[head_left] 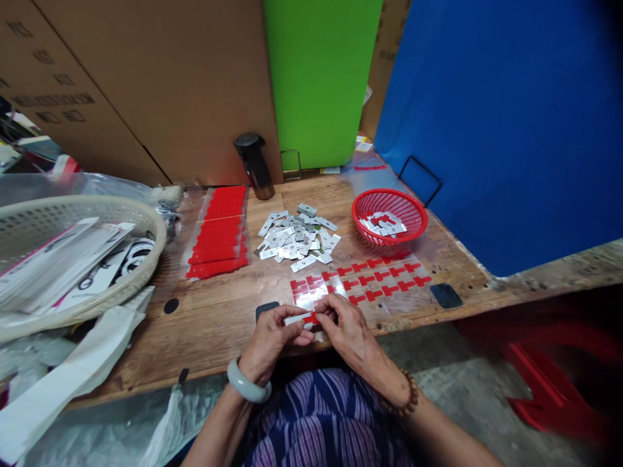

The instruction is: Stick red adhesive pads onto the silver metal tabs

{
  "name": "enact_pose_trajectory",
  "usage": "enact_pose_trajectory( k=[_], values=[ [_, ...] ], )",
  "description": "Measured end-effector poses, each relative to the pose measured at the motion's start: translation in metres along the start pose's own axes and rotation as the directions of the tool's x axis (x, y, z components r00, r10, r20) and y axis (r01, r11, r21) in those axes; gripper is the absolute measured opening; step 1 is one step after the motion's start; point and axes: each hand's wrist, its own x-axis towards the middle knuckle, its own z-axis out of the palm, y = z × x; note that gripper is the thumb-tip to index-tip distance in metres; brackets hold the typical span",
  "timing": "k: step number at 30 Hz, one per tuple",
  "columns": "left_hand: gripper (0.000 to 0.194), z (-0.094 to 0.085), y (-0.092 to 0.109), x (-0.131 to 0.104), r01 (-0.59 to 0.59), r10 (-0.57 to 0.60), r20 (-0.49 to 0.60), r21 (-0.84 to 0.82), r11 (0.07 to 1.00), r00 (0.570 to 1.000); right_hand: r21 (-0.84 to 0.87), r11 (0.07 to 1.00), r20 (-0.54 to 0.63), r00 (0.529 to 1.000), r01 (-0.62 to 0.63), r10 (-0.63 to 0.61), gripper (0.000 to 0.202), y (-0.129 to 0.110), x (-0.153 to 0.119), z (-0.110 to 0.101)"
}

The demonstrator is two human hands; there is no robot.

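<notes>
At the near edge of the worn wooden tabletop (pixel 214 318), the left hand (pixel 272 340) and right hand (pixel 348 327) together pinch a small silver metal plate with a red sticker (pixel 302 318); at 12 o'clock lies a heap of silver plates (pixel 296 237), at 1 o'clock a red plastic basket (pixel 389 217)
</notes>
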Motion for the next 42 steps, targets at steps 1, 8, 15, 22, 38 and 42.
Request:
enact_pose_trajectory(
  k=[1, 8, 15, 22, 38, 42],
  values=[
    [0.040, 0.000, 0.000, 0.000, -0.005, 0.005, 0.004, 0.000, 1.000, 1.000, 0.007, 1.000, -0.004, 1.000, 0.000, 0.000, 0.010, 0.000, 0.000, 0.000],
    [0.039, 0.003, 0.000, -0.001, 0.001, -0.001, 0.000, 0.012, 1.000, 1.000, 0.097, 0.995, -0.038, 0.999, 0.005, -0.001, 0.010, 0.006, -0.002, 0.006],
    [0.042, 0.002, -0.002, -0.003, 0.017, -0.017, 0.001, 0.041, 0.999, 1.000, 0.344, 0.932, 0.026, 0.994, -0.111, 0.109, 0.029, 0.003, -0.003, 0.000],
    [0.045, 0.008, -0.003, -0.006, -0.024, 0.021, 0.058, 0.058, 0.998, 0.998, 0.388, 0.909, 0.115, 0.987, -0.152, 0.116, 0.011, -0.004, -0.012, -0.007],
    [0.028, 0.013, -0.003, -0.017, -0.117, 0.098, 0.111, 0.178, 0.977, 0.989, 0.474, 0.828, 0.340, 0.930, -0.299, 0.142, 0.020, 0.002, -0.017, -0.015],
    [0.024, 0.017, 0.000, -0.016, -0.120, 0.094, 0.147, 0.179, 0.977, 0.985, 0.454, 0.817, 0.364, 0.911, -0.355, 0.194, 0.021, 0.002, -0.014, -0.016]
  ],
)
